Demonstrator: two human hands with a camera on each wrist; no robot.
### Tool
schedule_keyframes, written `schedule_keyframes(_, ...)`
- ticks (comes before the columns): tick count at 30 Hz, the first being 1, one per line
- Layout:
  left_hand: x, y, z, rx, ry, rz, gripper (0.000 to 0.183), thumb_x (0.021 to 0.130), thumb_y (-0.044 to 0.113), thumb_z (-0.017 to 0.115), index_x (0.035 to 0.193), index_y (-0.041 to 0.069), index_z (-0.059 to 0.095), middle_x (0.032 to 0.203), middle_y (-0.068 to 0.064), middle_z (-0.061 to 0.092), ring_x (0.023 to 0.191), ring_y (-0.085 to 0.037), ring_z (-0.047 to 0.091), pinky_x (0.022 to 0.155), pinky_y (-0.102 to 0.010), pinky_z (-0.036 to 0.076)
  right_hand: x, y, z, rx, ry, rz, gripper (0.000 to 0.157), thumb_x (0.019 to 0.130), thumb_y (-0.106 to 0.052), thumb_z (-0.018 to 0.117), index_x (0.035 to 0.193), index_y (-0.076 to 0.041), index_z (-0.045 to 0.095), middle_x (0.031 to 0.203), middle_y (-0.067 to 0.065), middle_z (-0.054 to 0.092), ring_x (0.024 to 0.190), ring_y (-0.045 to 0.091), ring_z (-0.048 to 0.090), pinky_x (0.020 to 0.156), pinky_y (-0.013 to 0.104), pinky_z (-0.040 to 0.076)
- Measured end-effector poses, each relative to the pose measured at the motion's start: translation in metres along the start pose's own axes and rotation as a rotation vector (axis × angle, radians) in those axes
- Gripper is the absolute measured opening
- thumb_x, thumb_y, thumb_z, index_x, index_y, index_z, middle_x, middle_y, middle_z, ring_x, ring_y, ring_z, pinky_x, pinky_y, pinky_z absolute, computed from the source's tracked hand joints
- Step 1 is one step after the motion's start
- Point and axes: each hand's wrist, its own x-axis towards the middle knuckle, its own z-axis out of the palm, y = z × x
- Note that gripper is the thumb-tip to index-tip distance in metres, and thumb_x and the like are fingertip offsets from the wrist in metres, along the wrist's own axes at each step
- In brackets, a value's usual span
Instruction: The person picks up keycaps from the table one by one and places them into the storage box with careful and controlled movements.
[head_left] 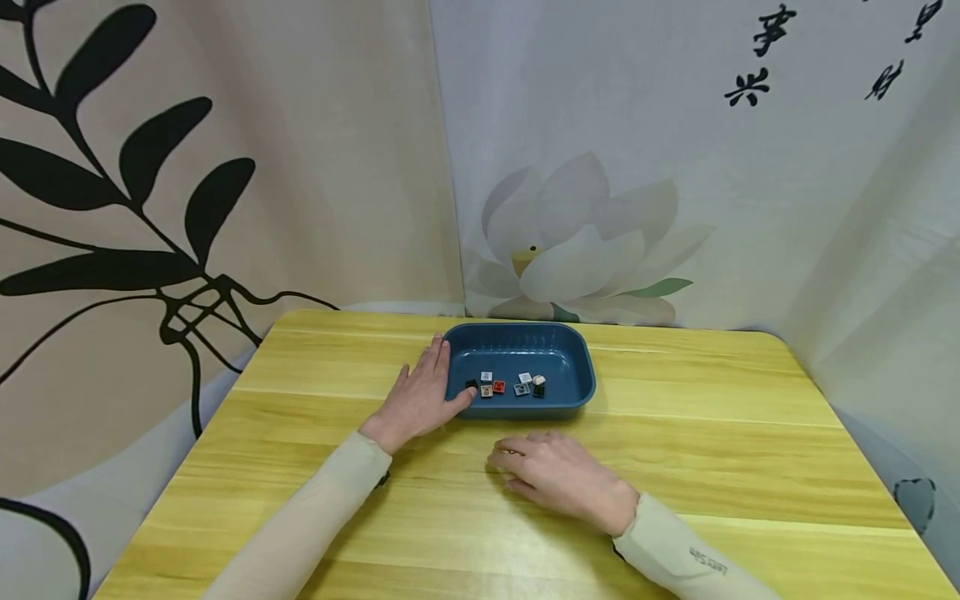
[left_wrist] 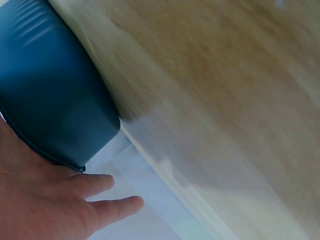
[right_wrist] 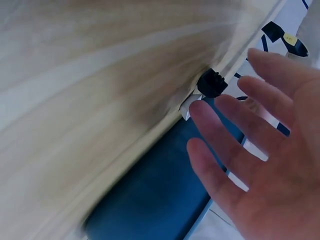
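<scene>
A blue tray sits at the back of the table. My left hand lies along its left side with fingers fairly straight, the thumb over the front rim. Small bricks lie inside, among them a red brick, a tan brick and a black brick. Closer to me, my right hand is low over the table, its fingers loosely bent and spread. Beside its fingertips the right wrist view shows a black studded piece and a white piece; contact is unclear.
The wooden table reaches out on both sides of the tray. Behind it hangs a printed curtain with dark leaves and a pale flower. Part of a black device with a yellow label appears beyond the right fingers.
</scene>
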Motion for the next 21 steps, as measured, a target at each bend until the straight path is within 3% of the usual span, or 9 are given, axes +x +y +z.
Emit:
schedule_keyframes(13, 0.0001, -0.0001, 0.0007, -0.007, 0.0, -0.005, 0.102, 0.099, 0.066, 0.049, 0.164, -0.001, 0.01, 0.173, -0.015, -0.001, 0.157, -0.037, 0.015, 0.119, -0.067, 0.02, 0.0049, -0.0002, 0.0019, 0.062, -0.042, 0.046, 0.018, 0.099, -0.015, 0.071, 0.116, -0.018, 0.078, 0.113, -0.004, 0.072, 0.099, 0.01, 0.069, 0.083, 0.03, 0.058)
schedule_keyframes(21, 0.0005, 0.0001, 0.0012, -0.006, 0.006, -0.003, 0.102, 0.099, 0.066, 0.05, 0.164, -0.002, 0.011, 0.173, -0.016, 0.0, 0.157, -0.037, 0.016, 0.119, -0.068, 0.021, 0.0033, -0.0008, 0.0025, -0.004, -0.044, 0.042, 0.01, 0.097, -0.011, 0.072, 0.102, -0.017, 0.077, 0.09, -0.007, 0.06, 0.075, 0.005, 0.056, 0.065, 0.023, 0.052)
